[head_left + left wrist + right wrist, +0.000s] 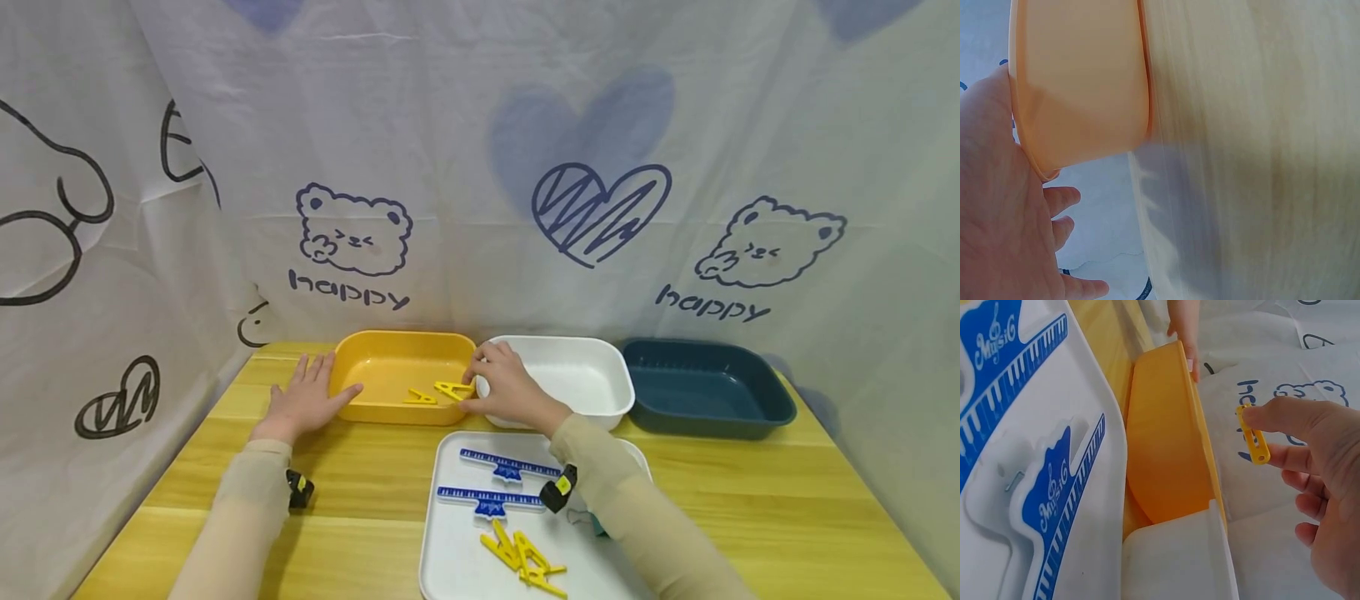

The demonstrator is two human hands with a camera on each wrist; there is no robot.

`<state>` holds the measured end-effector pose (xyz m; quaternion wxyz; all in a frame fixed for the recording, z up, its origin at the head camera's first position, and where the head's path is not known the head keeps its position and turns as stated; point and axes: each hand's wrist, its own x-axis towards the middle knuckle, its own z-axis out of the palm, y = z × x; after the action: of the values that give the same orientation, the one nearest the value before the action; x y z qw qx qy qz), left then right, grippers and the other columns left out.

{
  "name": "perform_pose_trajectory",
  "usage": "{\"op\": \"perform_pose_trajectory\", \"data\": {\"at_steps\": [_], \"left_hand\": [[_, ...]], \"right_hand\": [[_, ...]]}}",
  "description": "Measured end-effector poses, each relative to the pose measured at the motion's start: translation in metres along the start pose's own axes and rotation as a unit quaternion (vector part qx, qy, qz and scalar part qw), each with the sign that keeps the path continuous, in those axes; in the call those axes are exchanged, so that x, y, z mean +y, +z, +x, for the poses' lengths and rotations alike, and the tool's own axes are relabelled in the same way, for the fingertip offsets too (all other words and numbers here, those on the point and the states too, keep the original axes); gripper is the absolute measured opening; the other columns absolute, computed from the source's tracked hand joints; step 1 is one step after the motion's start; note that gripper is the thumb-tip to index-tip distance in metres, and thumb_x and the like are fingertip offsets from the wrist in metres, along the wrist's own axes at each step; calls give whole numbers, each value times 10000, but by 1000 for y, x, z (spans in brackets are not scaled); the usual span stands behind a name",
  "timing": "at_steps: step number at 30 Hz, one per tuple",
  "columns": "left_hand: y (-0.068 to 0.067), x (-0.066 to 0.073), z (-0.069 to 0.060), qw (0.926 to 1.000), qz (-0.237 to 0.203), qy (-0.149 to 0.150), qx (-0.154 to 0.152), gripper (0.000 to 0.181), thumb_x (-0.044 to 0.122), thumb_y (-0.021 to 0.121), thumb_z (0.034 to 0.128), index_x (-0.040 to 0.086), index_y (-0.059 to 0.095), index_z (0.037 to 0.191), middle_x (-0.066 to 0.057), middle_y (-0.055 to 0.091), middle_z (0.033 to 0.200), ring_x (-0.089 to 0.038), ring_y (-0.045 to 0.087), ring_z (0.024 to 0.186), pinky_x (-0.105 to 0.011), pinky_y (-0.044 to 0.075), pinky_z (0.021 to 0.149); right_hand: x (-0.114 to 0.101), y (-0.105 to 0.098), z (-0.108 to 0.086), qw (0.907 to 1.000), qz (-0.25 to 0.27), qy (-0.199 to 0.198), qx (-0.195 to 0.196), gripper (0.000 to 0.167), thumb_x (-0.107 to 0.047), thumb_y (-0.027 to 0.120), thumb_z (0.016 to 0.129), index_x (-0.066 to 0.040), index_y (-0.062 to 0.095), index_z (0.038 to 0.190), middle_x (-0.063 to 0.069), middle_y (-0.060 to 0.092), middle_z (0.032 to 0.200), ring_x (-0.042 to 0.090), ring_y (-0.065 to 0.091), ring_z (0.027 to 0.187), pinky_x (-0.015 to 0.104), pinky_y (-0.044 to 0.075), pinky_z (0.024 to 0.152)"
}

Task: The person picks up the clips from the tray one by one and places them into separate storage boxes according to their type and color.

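My right hand (512, 390) pinches a yellow plastic clothespin (1259, 445) between thumb and fingers, over the right end of the yellow bin (405, 412). Another yellow clothespin (420, 397) lies inside that bin. Against the bin's left end rests my left hand (303, 403), its fingers spread and the thumb over the rim; the left wrist view shows the palm beside the bin's wall (1079, 81). Nearer me, a white tray (442, 567) bears two blue piano-key music clips (491, 503), several yellow clothespins (525, 557) and a teal thing (598, 527) mostly hidden by my right sleeve.
Right of the yellow bin stand a white bin (577, 379) and a dark blue bin (708, 387), all in a row along the back of the wooden table (360, 533). A printed white cloth (465, 275) hangs behind them and at the left.
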<state>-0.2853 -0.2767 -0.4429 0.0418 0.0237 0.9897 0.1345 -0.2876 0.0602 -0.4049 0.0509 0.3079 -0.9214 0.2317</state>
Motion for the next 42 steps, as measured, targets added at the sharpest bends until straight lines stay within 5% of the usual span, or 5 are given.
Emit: {"op": "perform_pose_trajectory", "data": {"at_steps": [10, 42], "left_hand": [[-1, 1, -1, 10000, -55, -7, -24, 980, 730, 300, 929, 26, 50, 1564, -261, 51, 1616, -462, -19, 1494, -822, 45, 1046], [-2, 0, 0, 9999, -118, 42, -28, 993, 740, 300, 923, 32, 31, 1565, -265, 46, 1615, -467, -22, 1492, -826, 37, 1039]], "right_hand": [[-1, 12, 13, 9992, -246, 283, 115, 288, -367, 791, 801, -154, 700, 972, 29, 523, 1128, 230, 403, 1116, 396, 381, 988], [6, 49, 46, 9940, 319, 1046, 100, 257, -300, 800, 795, -124, 692, 948, 36, 503, 1149, 228, 385, 1140, 378, 396, 1016]]}}
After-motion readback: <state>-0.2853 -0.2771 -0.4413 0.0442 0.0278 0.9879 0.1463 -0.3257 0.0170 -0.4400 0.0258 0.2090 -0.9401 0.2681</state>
